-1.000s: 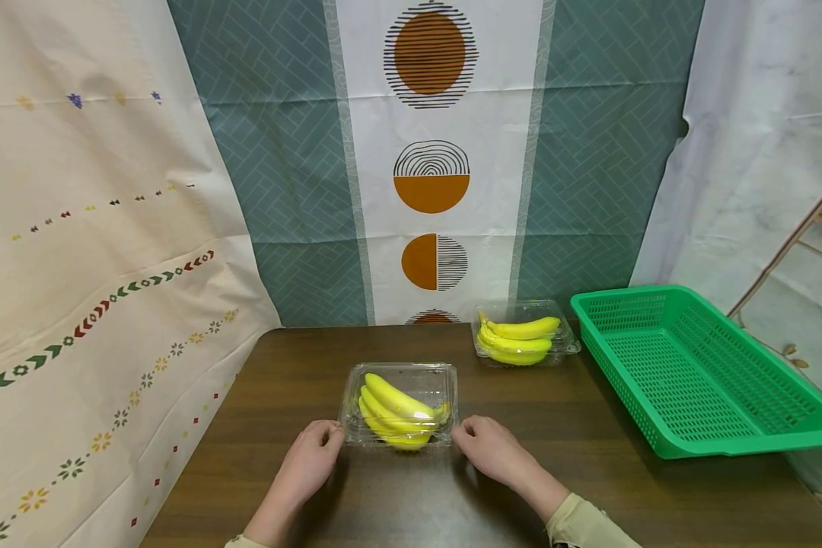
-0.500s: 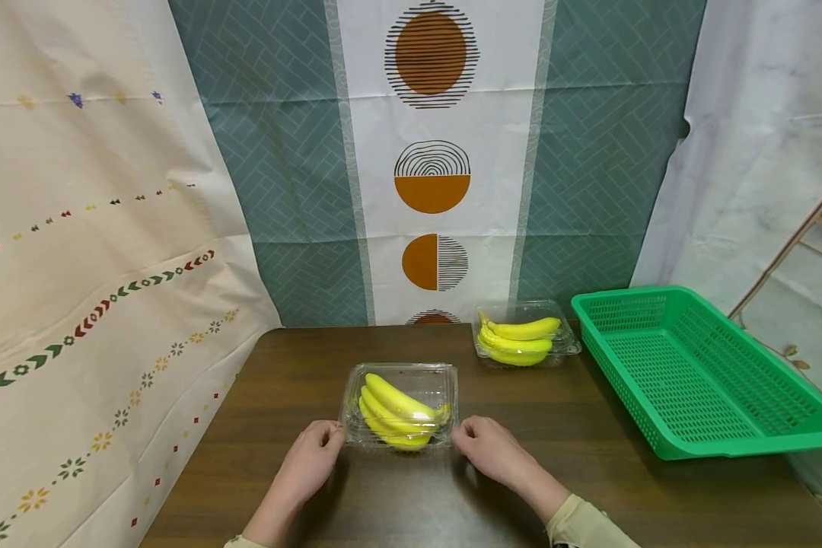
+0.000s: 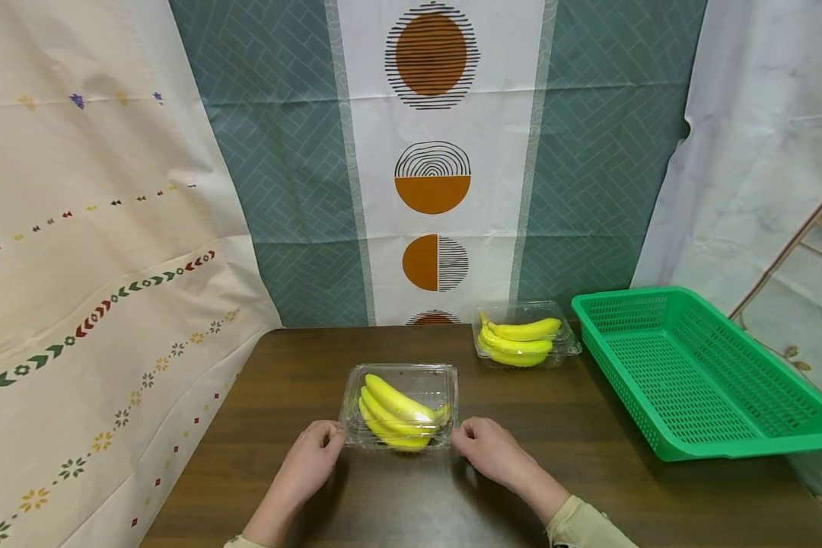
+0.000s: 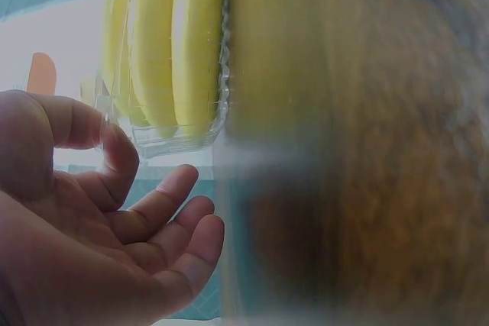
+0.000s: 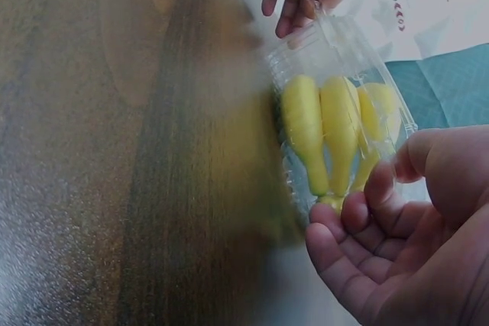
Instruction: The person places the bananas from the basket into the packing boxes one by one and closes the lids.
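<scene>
A clear plastic clamshell box [image 3: 433,378] sits on the table in front of me, with a bunch of yellow bananas [image 3: 393,411] inside. My left hand [image 3: 313,454] pinches the rim at its near left corner between thumb and index finger. At the near right corner, my right hand [image 3: 496,453] pinches the rim the same way. In the left wrist view the other fingers of the left hand [image 4: 99,227] hang below the rim, away from the box wall. The right wrist view shows the right hand [image 5: 412,234] by the banana stem end, its lower fingers loosely bent.
A second clear box [image 3: 565,344] holding bananas [image 3: 517,342] stands at the back of the brown table [image 3: 301,350]. On the right is a green plastic basket [image 3: 699,380] with nothing in it. Patterned cloth [image 3: 438,114] hangs behind and at both sides.
</scene>
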The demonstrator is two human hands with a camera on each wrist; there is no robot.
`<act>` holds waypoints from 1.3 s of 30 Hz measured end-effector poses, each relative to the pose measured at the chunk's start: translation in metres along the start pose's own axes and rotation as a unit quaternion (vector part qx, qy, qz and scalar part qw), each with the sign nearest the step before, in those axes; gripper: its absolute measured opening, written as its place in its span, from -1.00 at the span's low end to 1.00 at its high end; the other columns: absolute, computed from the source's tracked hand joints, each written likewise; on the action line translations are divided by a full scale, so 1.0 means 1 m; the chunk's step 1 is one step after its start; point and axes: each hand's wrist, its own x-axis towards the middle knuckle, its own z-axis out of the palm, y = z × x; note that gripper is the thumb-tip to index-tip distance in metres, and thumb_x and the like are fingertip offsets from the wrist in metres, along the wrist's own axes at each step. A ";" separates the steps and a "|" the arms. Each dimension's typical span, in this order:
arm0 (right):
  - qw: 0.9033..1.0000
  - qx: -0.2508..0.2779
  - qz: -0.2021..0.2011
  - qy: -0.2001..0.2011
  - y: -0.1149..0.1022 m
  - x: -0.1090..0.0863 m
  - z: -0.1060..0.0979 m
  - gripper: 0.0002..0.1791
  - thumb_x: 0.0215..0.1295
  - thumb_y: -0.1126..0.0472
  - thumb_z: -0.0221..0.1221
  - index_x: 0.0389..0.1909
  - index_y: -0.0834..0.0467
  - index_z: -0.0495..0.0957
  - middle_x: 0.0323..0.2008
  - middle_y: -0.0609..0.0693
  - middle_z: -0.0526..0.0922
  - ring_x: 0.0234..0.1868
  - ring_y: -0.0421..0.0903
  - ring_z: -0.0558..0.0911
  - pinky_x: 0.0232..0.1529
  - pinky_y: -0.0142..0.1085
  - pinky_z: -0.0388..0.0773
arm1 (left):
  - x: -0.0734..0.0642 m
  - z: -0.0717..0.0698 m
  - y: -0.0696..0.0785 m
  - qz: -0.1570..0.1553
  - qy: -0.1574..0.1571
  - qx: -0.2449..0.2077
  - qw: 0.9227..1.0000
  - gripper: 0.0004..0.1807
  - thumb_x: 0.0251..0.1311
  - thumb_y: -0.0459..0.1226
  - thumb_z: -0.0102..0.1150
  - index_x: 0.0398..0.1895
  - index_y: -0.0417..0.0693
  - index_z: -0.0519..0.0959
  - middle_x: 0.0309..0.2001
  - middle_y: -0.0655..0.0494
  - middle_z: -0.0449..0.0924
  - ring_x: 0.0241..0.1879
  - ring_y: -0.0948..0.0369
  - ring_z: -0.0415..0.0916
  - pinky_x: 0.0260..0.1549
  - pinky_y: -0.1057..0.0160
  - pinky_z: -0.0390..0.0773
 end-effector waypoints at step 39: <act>0.994 -0.076 -0.007 0.072 0.001 -0.009 -0.001 -0.66 0.68 -0.07 0.20 0.09 0.07 0.79 -0.06 -0.11 0.70 -0.09 -0.12 0.67 -0.03 0.02 0.67 | -0.009 -0.001 0.004 0.020 0.002 0.000 1.000 -0.40 0.67 -0.15 0.19 0.61 -0.21 0.39 0.63 -0.31 0.24 0.47 -0.25 0.44 0.33 -0.35 0.52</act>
